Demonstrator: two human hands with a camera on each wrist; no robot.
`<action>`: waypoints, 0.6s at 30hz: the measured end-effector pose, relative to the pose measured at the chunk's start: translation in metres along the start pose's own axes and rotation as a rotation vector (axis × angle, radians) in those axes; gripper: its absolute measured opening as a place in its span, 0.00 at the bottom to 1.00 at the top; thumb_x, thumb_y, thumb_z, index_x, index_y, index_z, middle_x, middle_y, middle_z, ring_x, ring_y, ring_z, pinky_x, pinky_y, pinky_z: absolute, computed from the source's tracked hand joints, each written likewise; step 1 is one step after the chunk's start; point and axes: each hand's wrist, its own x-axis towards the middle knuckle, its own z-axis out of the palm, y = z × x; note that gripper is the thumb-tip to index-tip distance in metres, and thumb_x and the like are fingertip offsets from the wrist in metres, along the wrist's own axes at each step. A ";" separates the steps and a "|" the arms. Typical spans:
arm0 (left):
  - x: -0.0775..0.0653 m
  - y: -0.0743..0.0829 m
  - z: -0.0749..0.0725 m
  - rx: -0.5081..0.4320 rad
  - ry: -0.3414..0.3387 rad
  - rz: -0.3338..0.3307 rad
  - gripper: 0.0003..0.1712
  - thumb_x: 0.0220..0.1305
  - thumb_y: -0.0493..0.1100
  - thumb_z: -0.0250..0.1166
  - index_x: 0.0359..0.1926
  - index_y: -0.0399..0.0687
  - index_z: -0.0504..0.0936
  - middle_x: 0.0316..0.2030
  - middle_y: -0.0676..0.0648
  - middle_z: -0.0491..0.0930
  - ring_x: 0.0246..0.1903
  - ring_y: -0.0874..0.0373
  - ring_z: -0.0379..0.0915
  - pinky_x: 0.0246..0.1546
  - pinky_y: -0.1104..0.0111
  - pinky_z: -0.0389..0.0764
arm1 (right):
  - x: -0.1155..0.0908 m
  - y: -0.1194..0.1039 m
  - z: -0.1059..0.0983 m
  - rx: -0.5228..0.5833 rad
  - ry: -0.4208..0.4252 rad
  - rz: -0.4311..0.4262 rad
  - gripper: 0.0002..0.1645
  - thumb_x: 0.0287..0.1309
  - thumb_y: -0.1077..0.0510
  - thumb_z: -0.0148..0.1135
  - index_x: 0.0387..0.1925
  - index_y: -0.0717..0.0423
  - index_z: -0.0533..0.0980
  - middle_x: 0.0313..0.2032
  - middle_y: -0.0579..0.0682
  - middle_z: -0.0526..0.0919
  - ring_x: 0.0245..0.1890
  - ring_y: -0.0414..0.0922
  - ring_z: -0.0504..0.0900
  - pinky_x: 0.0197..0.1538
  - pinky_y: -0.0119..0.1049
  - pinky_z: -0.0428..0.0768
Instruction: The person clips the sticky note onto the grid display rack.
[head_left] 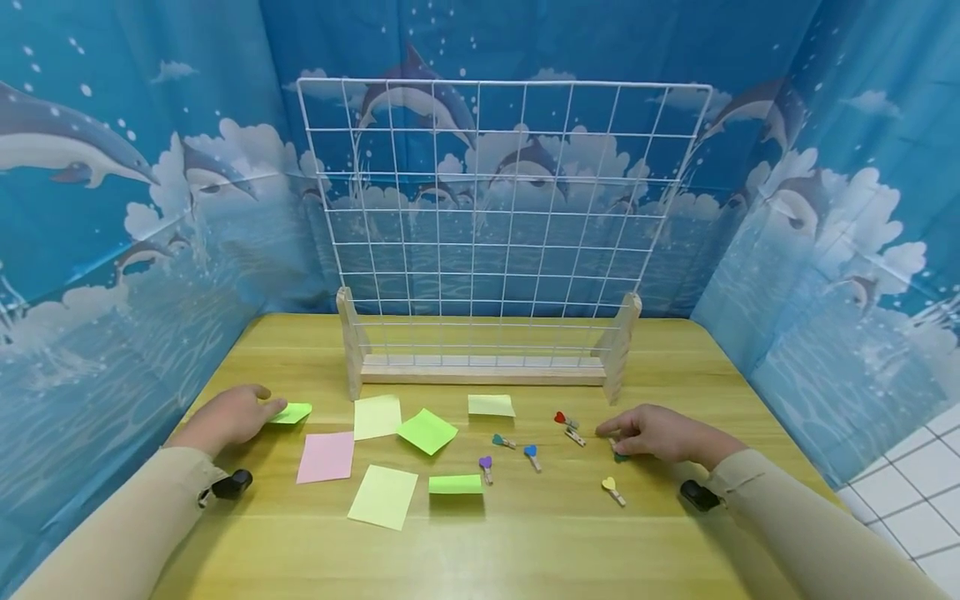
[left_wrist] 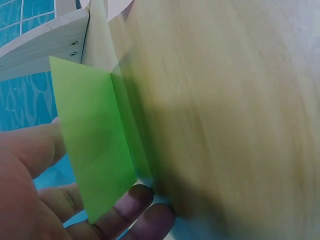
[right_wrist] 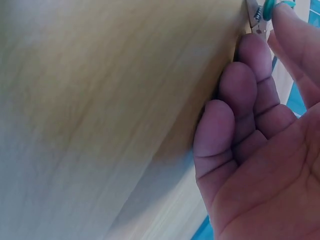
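Observation:
At the left of the table, my left hand (head_left: 234,417) pinches a bright green sticky note (head_left: 291,413). In the left wrist view the note (left_wrist: 92,140) is creased, one half standing up from the table, with fingers on both sides of it. On the other side, my right hand (head_left: 660,433) holds a small wooden clothespin with a teal heart (head_left: 619,456) low at the table. The right wrist view has the thumb against the teal heart (right_wrist: 270,7), and the other fingers curled beside it with their tips by the wood. Much of this clothespin is hidden by the hand.
A white wire grid (head_left: 510,208) stands upright in a wooden base (head_left: 480,375). Pink (head_left: 326,457), yellow (head_left: 382,497) and green (head_left: 427,431) sticky notes lie left of centre. Several heart clothespins, including a purple one (head_left: 486,468) and a yellow one (head_left: 612,490), lie towards the right.

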 end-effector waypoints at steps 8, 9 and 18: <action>0.007 -0.004 0.008 -0.023 0.026 0.024 0.41 0.81 0.59 0.53 0.68 0.20 0.71 0.66 0.21 0.72 0.65 0.20 0.67 0.62 0.33 0.72 | 0.001 0.002 -0.001 0.021 0.013 0.024 0.19 0.69 0.55 0.69 0.59 0.52 0.86 0.52 0.50 0.89 0.47 0.40 0.81 0.47 0.37 0.81; 0.008 -0.005 0.009 -0.038 0.028 0.024 0.40 0.81 0.57 0.54 0.67 0.20 0.71 0.66 0.21 0.72 0.65 0.20 0.67 0.62 0.34 0.73 | 0.001 0.003 0.000 0.029 0.013 0.024 0.18 0.69 0.55 0.69 0.58 0.53 0.86 0.50 0.49 0.89 0.44 0.41 0.80 0.46 0.37 0.81; 0.017 -0.014 0.018 -0.255 -0.003 -0.050 0.37 0.79 0.52 0.58 0.72 0.24 0.67 0.71 0.21 0.64 0.69 0.21 0.60 0.67 0.34 0.68 | 0.005 0.003 0.002 0.117 0.023 0.084 0.15 0.68 0.58 0.70 0.54 0.56 0.86 0.38 0.46 0.85 0.36 0.44 0.75 0.41 0.38 0.76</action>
